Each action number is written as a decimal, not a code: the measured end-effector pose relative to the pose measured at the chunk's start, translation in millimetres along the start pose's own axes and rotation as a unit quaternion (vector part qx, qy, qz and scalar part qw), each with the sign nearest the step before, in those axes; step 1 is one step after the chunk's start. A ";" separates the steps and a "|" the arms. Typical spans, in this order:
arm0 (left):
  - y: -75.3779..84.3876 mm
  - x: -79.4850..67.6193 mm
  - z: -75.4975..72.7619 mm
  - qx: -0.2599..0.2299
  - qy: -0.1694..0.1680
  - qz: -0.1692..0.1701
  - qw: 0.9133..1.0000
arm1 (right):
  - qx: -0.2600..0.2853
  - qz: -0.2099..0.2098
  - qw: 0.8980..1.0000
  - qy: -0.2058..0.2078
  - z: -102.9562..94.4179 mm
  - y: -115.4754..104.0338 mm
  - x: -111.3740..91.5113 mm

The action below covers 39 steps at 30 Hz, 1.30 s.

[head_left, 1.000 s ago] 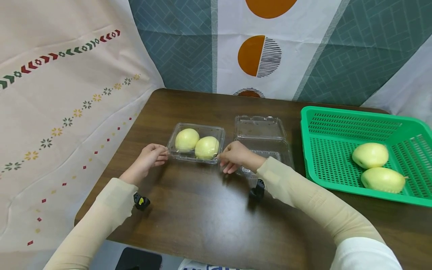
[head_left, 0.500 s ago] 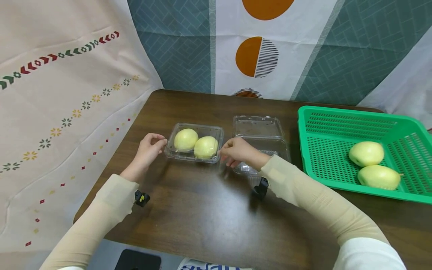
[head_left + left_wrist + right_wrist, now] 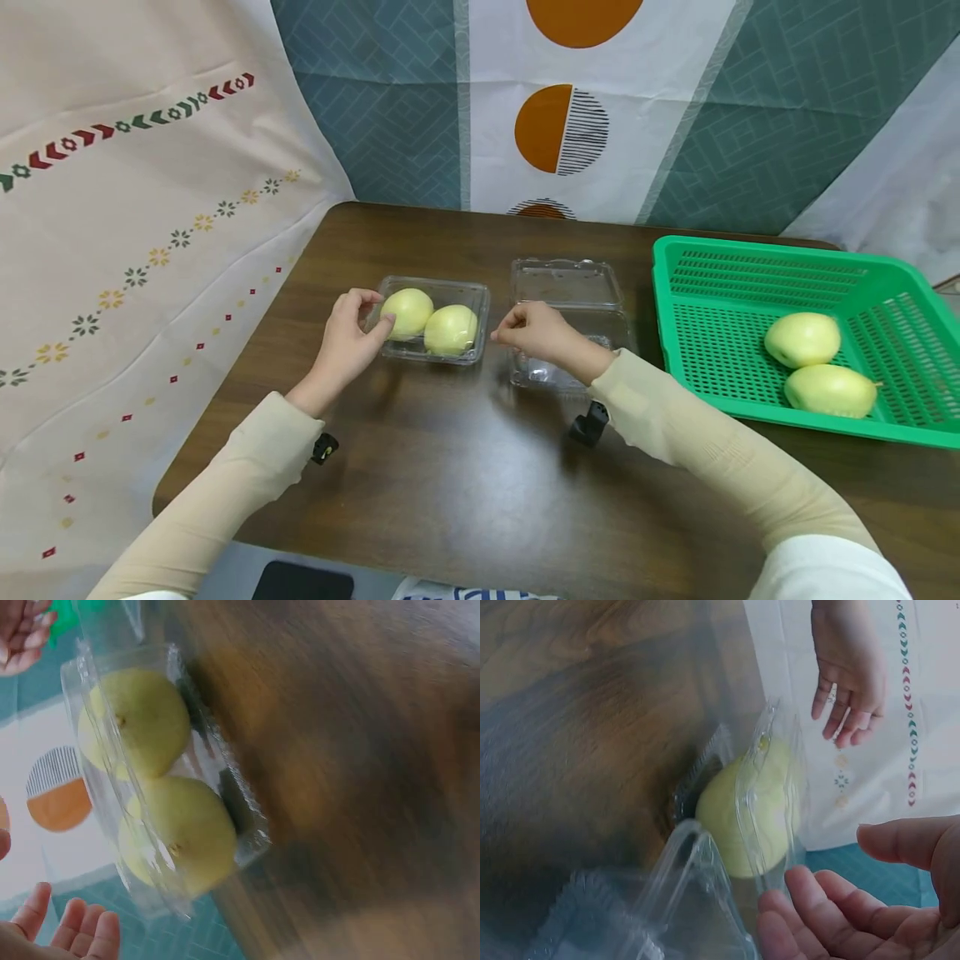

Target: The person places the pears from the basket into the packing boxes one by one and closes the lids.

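Left hand (image 3: 352, 329) and right hand (image 3: 536, 331) with relaxed fingers, gripping nothing, either side of a closed clear clamshell box (image 3: 480, 304)
The box sits on the brown wooden bench (image 3: 435, 467) between the two sets of fingers, a pair of pale yellow-green fruits (image 3: 450, 330) side by side inside it. From where I stand, the left fingers are parted from their thumb just beside the near one of its ends, and the right fingers, gently curved, hang just off the opposite end. Right beside those right fingers, partly hidden by that hand, lies a second clamshell with its lid (image 3: 564, 283) folded back; well to their right, a green plastic basket (image 3: 712, 342) carries two more fruits (image 3: 802, 340)
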<state>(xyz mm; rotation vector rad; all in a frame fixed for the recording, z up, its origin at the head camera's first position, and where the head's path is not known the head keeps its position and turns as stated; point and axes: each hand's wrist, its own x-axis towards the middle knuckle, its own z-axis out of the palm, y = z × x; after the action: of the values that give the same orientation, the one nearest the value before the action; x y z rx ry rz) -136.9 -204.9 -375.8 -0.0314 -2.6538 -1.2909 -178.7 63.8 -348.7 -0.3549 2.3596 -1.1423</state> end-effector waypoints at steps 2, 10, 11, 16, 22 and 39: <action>3.8 1.1 4.0 0.002 -0.003 0.015 1.000 | -0.033 -0.009 0.999 0.017 -2.7 1.9 -1.9; 20.8 10.4 19.8 0.002 -0.037 0.040 0.999 | -0.066 -0.013 0.996 0.060 -16.6 9.0 -11.7; 22.6 11.2 21.6 0.000 -0.040 0.044 0.998 | -0.069 -0.015 0.995 0.066 -18.1 10.3 -13.1; 30.0 12.2 30.3 0.008 -0.056 0.058 0.997 | -0.077 -0.026 0.993 0.090 -24.0 16.9 -20.2; 35.4 13.7 40.5 0.016 -0.070 0.069 0.995 | -0.077 -0.029 0.990 0.113 -30.1 22.0 -28.3; 48.0 19.5 67.4 -0.019 -0.125 0.103 0.987 | -0.098 -0.031 0.981 0.167 -44.4 25.7 -45.7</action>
<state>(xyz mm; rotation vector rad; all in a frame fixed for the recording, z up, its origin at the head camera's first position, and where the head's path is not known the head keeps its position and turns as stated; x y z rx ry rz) -162.0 -123.7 -375.6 -0.4905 -2.7379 -1.3447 -164.3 128.6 -331.0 -0.3271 2.7844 -1.0691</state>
